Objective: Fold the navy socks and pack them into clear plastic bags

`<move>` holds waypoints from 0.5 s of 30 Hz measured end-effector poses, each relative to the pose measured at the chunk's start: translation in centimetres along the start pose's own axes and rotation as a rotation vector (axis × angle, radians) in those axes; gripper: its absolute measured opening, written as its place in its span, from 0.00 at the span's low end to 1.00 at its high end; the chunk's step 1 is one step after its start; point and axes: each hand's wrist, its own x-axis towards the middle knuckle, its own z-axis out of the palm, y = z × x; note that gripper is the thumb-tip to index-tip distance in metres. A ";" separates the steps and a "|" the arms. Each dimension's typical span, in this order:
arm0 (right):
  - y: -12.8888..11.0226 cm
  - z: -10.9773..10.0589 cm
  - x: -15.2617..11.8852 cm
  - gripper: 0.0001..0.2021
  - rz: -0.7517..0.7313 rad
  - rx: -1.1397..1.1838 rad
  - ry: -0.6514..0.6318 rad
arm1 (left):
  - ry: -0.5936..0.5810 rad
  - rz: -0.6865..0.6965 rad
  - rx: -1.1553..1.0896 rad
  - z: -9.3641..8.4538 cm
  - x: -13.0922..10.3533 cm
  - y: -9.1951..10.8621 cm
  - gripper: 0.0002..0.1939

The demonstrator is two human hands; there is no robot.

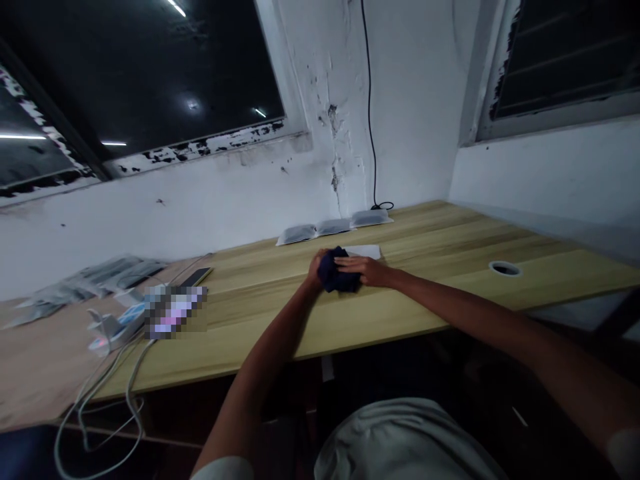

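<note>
Both bare hands, the left hand (317, 268) and the right hand (367, 270), are holding a crumpled dark blue cloth (336, 271), each grip closing on it. The cloth is sitting over the yellow wooden bench (425, 300), near a flat white sheet (366, 251).

Crumpled dark-blue cloth (336, 272) above tabletop (280, 300)

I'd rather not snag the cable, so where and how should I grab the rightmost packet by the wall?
Pinch the rightmost packet by its thin right end, coming from the front right. It lies flat, with the wall and black cable behind it and the middle packet close on its left, so that end looks freest.
</note>
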 end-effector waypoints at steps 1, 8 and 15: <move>0.4 0.0 -0.2 0.38 0.050 0.009 -0.041 | 0.021 0.029 0.030 -0.2 -0.1 -0.2 0.13; 2.1 -0.3 -0.5 0.29 0.307 -0.126 -0.035 | -0.028 0.209 0.269 0.6 -0.1 1.0 0.30; 2.4 0.1 -0.8 0.17 0.637 -0.421 -0.051 | -0.133 0.369 0.320 2.3 -0.1 3.2 0.37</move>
